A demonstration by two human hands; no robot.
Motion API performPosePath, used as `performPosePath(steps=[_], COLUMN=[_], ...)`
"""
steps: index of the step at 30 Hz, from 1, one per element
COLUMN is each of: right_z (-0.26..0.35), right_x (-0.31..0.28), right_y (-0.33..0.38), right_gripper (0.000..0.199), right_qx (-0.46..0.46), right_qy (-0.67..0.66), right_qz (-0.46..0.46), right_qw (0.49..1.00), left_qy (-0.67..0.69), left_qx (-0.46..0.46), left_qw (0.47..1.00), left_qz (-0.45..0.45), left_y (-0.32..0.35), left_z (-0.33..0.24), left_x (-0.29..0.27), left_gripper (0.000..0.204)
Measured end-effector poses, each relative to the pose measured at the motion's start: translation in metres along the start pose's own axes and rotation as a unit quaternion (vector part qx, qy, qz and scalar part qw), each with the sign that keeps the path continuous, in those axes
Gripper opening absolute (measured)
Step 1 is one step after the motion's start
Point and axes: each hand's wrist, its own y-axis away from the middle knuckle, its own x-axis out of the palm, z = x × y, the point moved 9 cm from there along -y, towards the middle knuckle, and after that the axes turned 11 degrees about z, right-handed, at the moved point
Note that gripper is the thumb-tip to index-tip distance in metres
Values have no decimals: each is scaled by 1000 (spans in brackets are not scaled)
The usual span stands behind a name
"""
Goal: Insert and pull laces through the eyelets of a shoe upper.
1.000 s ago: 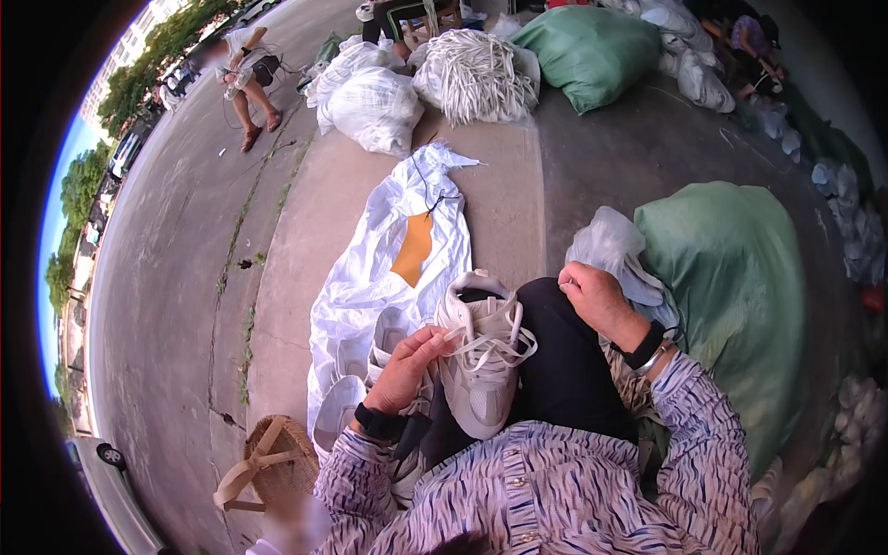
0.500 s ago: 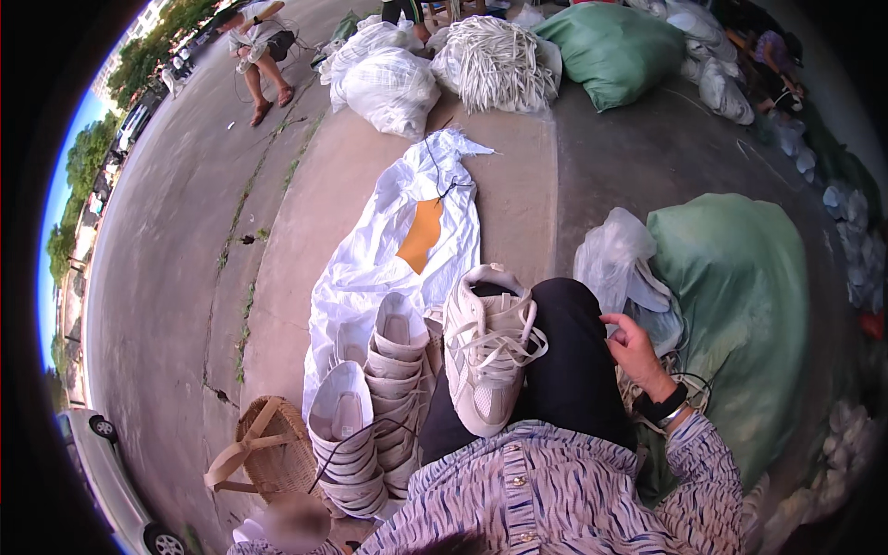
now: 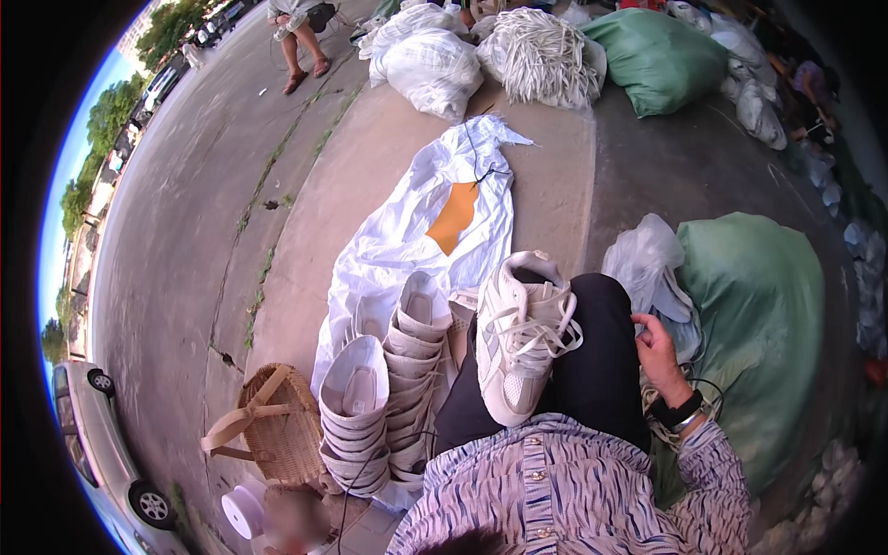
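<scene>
A white and beige lace-up sneaker (image 3: 525,338) rests on my lap, toe toward me, its laces loosely tied. Neither hand touches it. My right hand (image 3: 659,356) is beside my right knee, thumb and forefinger curled together; whatever they pinch is too small to make out. Close to it are a clear plastic bag (image 3: 643,254) with pale shoe parts inside and a bundle of pale cords (image 3: 661,425). My left hand cannot be made out; a blurred patch covers the lower left. Left of my knees stand nested stacks of beige shoe uppers (image 3: 354,388).
A white woven sheet (image 3: 388,231) with an orange piece (image 3: 453,219) lies ahead. A large green sack (image 3: 754,333) stands at my right. A wicker basket (image 3: 282,430) and white roll (image 3: 242,509) are at left. More sacks (image 3: 430,69) and a seated person (image 3: 301,42) are farther off.
The whole view has shifted, so nearby things appear farther right. More of the white roll shows at lower left. The sneaker stays on my lap, and my right hand stays by the knee.
</scene>
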Motion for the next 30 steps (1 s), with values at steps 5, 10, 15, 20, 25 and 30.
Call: performPosePath(steps=[5,10,15,20,25,30], right_z=[6,57,130,136,60,-13], right_x=[-2,-14,12,-29,-144,-113], right_y=[4,-18,-42,-54,-27,9], right_gripper=[34,22,17,23,27,26], right_qx=[5,-42,-163,-170,3,111], right_qy=[56,191,274,303,258,105], right_qz=[22,0,14,8,-140,29], right_qw=[998,981,948,938,956,988], left_qy=[-25,-159,-500,-206,-164,80], left_qx=[-32,-86,97,532,574,341], left_qw=[999,968,852,774,760,909], left_qz=[30,174,-123,-274,-257,-227], left_y=[-12,-23,2,125,116,-50], left_z=[22,14,-190,-383,-421,-351], left_x=[4,3,-81,-52,-38,-148], left_gripper=[28,29,28,68,76,74])
